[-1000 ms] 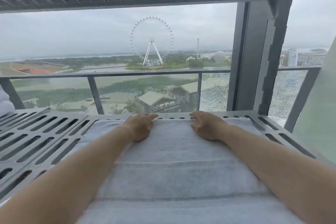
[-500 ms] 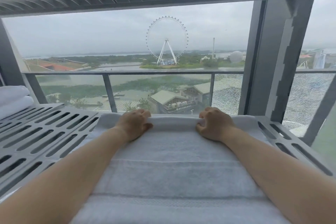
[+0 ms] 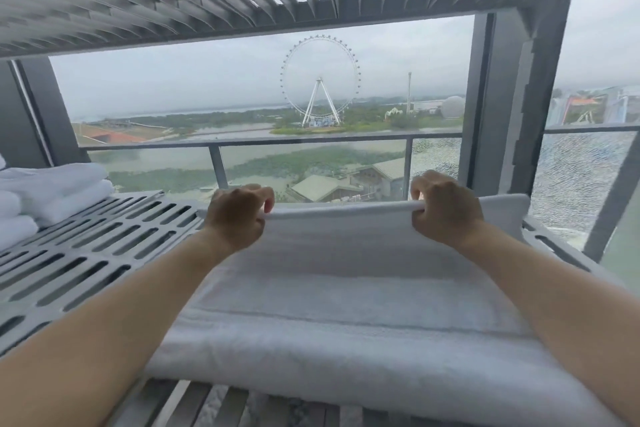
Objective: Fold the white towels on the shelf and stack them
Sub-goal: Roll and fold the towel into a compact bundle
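Left grip [image 3: 239,215], right of folded towel stack [image 3: 52,194] at shelf [image 3: 86,253] end: fingers curled, pinching far edge of white towel [image 3: 346,305]. Towel: spread flat across slotted grey shelf, far edge raised clear, near edge at shelf front. Right grip [image 3: 443,208]: curled likewise, pinching same edge nearer right corner.

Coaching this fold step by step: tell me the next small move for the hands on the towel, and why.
Probably draw the far edge toward the body and lay it on the near edge. Both the left hand and the right hand pinch the far edge of the white towel, raised off the slatted shelf, while the rest lies flat.
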`<state>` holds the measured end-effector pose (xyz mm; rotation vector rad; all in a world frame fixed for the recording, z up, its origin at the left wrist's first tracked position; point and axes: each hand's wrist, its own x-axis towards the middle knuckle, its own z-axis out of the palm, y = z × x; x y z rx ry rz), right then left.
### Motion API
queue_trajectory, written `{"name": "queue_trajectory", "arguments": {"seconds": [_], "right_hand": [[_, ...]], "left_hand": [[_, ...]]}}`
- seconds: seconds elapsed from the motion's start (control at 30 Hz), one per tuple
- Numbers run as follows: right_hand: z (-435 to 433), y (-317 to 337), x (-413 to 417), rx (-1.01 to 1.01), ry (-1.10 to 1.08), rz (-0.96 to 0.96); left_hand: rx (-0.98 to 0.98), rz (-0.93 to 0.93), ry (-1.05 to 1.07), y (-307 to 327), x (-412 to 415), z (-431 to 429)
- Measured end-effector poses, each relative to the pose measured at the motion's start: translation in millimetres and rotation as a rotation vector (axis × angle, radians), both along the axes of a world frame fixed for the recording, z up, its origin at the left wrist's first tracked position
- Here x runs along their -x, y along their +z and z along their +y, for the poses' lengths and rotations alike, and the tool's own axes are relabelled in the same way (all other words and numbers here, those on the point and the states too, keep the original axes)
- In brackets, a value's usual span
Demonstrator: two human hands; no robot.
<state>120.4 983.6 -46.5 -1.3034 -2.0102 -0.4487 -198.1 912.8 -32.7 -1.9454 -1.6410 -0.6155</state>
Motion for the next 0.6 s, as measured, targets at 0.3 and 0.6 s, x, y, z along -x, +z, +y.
{"name": "queue_trajectory", "arguments": {"seconds": [0.3,0.6], "right_hand": [[-123.5,10.1,0.7,-0.157,-0.022,-0.096],[-196.6,-20.6,-1.6,0.238,-0.118,-0.018]], "left_hand": [[-0.057,-0.042,-0.124,2.0,14.6,-80.1],[0.070,-0.075,-0.163,-40.3,14.7,-148.4]]}}
